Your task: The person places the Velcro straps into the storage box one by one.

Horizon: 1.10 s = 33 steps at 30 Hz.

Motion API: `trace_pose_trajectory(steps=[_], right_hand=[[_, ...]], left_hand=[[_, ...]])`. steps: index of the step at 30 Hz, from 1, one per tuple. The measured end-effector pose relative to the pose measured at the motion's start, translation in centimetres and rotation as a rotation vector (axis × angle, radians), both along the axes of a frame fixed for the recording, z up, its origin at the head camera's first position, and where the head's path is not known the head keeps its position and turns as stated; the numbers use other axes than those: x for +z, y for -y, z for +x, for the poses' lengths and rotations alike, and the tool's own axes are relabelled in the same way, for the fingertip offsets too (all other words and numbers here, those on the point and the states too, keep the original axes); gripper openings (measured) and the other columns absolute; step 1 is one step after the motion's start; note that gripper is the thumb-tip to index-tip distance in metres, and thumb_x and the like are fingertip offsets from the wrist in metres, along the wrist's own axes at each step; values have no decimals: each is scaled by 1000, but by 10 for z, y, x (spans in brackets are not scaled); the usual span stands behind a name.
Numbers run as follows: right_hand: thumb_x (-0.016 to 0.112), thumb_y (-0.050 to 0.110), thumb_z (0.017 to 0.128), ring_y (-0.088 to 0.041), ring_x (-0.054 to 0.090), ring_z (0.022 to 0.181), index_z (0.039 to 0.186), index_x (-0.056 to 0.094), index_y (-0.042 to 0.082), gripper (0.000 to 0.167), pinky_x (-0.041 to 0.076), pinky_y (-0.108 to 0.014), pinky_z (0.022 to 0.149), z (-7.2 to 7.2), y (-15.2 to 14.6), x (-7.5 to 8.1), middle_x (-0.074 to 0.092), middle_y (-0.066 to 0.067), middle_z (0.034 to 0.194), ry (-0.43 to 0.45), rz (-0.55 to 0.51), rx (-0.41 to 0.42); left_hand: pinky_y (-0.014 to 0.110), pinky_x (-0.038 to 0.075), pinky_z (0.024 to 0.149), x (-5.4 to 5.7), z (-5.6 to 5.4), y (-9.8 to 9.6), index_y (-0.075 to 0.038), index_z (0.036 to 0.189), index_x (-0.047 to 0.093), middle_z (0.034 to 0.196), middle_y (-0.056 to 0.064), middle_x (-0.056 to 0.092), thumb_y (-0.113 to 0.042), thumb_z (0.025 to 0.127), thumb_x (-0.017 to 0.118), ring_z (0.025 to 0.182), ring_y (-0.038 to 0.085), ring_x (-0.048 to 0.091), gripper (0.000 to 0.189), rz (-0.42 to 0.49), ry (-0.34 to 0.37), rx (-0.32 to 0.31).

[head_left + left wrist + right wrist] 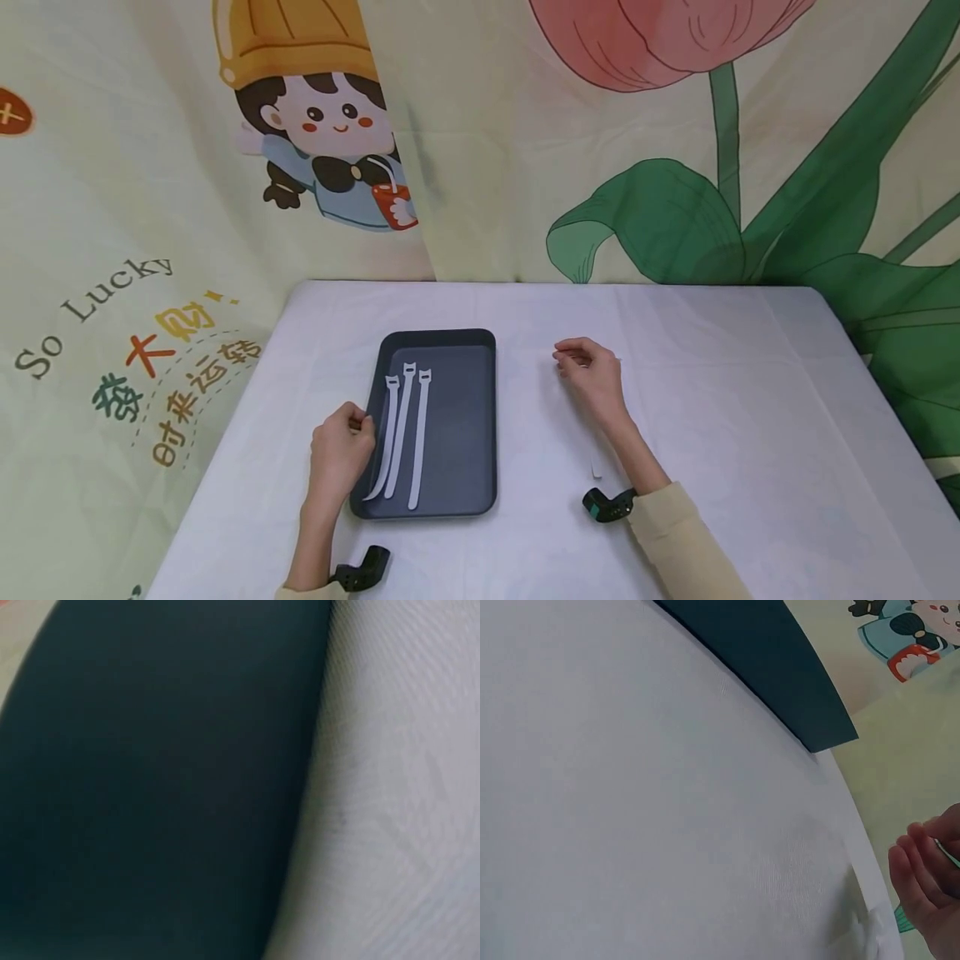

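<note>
Three white hook-and-loop straps (418,440) with slotted heads lie lengthwise in a dark grey tray (465,433). At the tray's left rim is my left hand (339,450), its fingers loosely curled and nothing visible between them. My right hand (594,382) hovers over the cloth to the right of the tray, fingers bent, fingertips close together, holding nothing visible. Its fingers (915,874) show at the right edge of the right wrist view. Below that hand, a small white piece (597,471) lies on the cloth near the wrist. The left hand is out of sight in the left wrist view.
A white cloth covers the table (750,400). Behind it hangs a printed curtain (480,167) with a cartoon figure and a large flower. Dark wrist cameras (363,570) sit on both wrists. The tray's outer side (165,780) fills much of the left wrist view.
</note>
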State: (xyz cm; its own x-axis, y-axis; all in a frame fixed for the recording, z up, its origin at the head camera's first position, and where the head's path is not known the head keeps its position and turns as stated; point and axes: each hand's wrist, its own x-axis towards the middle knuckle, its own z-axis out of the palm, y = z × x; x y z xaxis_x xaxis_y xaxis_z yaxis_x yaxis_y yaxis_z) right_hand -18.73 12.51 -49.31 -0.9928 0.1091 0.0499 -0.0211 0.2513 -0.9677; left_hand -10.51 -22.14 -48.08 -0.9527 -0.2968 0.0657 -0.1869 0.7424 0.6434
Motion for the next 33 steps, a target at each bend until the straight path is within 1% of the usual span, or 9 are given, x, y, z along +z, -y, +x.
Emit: trace_pose_trajectory(steps=[5,8,13,17,20,23,29,33], right_hand=[[64,1,93,-22,72,90,109,75,2,20,49,-15,72,-2,-12,-4,78,-15,102,4,79,-71],[63,3,93,-21,71,91,109,76,3,20,46,-15,75,-3,-17,-6,79,-13,102,2,104,-103],[63,6,95,-23,71,96,110,76,4,21,47,-21,81,-5,-22,-5,78,-11,104,18,128,-131],[61,8,96,-23,70,100,113,75,5,21,48,-29,88,-7,-27,-4,77,-11,107,54,120,-147],[61,8,97,-23,69,102,115,74,5,22,48,-31,91,-10,-32,-3,76,-11,110,75,110,-150],[62,9,98,-23,69,104,117,74,5,23,47,-27,89,-13,-35,-4,76,-12,113,76,114,-140],[60,10,99,-23,71,104,118,73,4,24,49,-15,80,-17,-37,-6,76,-13,114,97,90,-129],[60,8,97,-24,71,101,118,73,4,24,51,-15,77,-18,-35,-8,75,-13,114,117,74,-130]], left_hand=[[30,46,55,0,0,-2,3,87,65,81,20,73,-4,94,60,69,29,69,11,1,-5,2],[31,46,55,1,0,-3,2,86,65,82,21,73,-4,94,60,70,29,69,11,2,-5,4],[31,46,55,1,1,-3,2,87,65,82,21,72,-5,95,60,68,29,68,12,-9,-1,11],[31,45,55,1,1,-4,3,88,65,82,21,72,-5,95,60,68,29,67,12,-16,0,13],[31,45,55,1,1,-4,3,88,65,82,21,72,-5,95,59,69,29,68,12,-14,4,12],[31,45,55,2,1,-4,2,88,65,82,21,72,-5,95,59,69,29,68,12,-13,9,12],[31,45,56,3,0,-4,2,88,65,82,20,72,-5,95,60,70,29,69,12,-14,9,16],[31,45,55,2,-1,-4,3,89,65,83,21,72,-6,95,59,70,29,68,12,-12,22,20]])
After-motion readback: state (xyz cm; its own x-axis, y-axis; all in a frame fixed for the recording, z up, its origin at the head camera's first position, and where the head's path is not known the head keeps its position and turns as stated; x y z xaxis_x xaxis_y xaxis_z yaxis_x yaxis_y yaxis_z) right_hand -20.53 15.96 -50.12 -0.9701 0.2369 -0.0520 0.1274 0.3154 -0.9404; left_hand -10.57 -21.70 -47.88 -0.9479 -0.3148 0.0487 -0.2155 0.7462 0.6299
